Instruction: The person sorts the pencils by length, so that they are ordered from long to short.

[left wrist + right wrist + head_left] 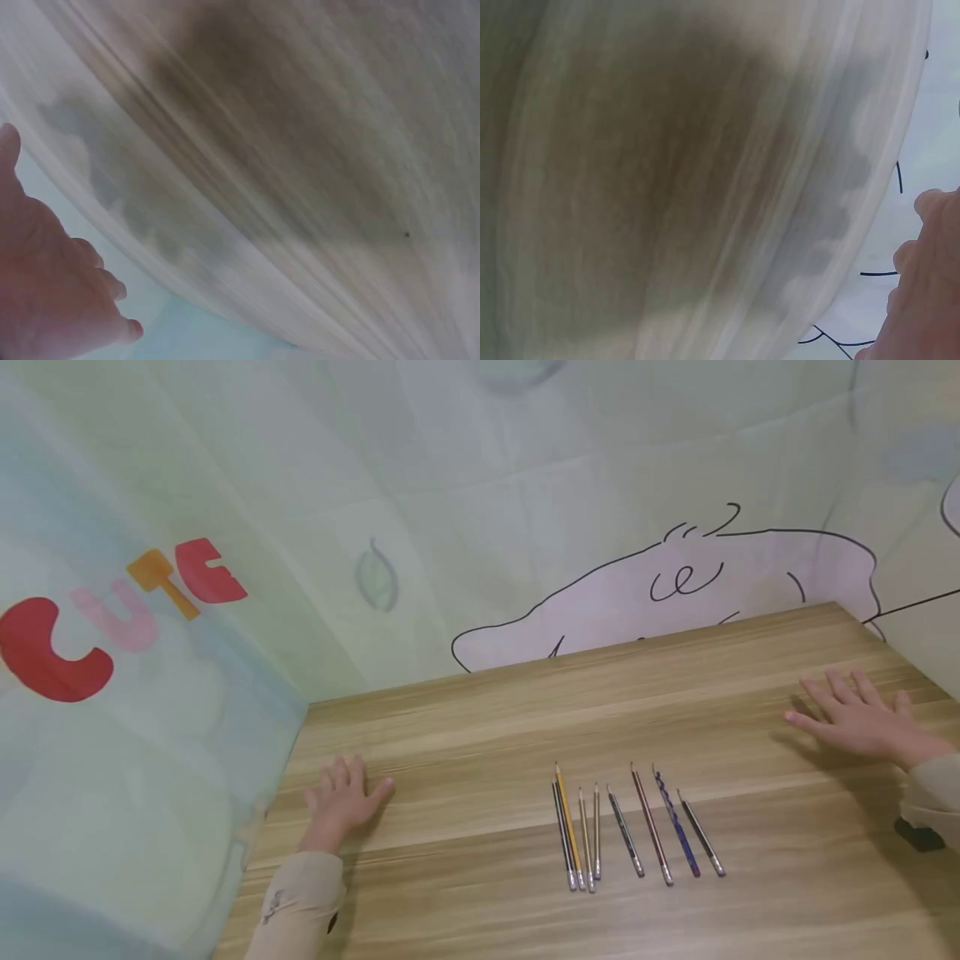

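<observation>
Pencils, qty 8, on tabletop betw. L hand & R hand: slim, straight shafts, asst. colours incl. one blue patterned, mostly silvery butts at near side, sharp tips away, laid in loose row, prob. so each shows singly. Both hands well apart from row, fingers spread, holding nothing, prob. to leave it in plain view; contact w/ wood unclear. Tabletop flat, wood-grain; behind, pale printed backdrop, lightly creased.
</observation>
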A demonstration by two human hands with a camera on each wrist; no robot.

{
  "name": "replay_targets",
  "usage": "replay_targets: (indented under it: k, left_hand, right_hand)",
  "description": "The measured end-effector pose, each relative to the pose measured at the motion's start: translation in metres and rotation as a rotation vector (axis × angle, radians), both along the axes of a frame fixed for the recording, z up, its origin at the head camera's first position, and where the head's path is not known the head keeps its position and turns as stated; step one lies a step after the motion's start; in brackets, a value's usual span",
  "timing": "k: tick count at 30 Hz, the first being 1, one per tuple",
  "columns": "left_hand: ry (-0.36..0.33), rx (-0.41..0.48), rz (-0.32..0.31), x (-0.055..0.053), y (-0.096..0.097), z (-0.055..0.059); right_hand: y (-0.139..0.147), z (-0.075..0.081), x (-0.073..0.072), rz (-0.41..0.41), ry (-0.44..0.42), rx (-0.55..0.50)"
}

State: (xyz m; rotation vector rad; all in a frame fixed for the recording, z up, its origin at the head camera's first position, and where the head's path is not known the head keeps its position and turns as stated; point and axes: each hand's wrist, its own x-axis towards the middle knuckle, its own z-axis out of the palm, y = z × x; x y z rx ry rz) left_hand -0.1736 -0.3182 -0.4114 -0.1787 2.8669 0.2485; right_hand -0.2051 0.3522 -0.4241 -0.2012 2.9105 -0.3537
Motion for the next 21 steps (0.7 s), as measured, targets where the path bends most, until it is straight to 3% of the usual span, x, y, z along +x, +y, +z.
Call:
replay_targets:
  k: [4, 14, 17, 21]
  left_hand:
    - [-0.015, 0.001, -0.009, 0.0, 0.006, 0.003]
    - [0.026, -0.017, -0.053, -0.004, 0.017, 0.016]
    - [0.06, -0.034, -0.086, -0.007, 0.021, 0.021]
    - [0.116, 0.009, -0.122, -0.012, 0.03, 0.026]
  right_hand:
    - [-0.001, 0.002, 0.002, 0.001, 0.007, -0.001]
    - [-0.005, 0.016, 0.002, 0.025, 0.034, 0.028]
    - [-0.01, 0.023, 0.002, 0.032, 0.052, 0.035]
    - [-0.021, 0.032, 0.002, 0.043, 0.084, 0.038]
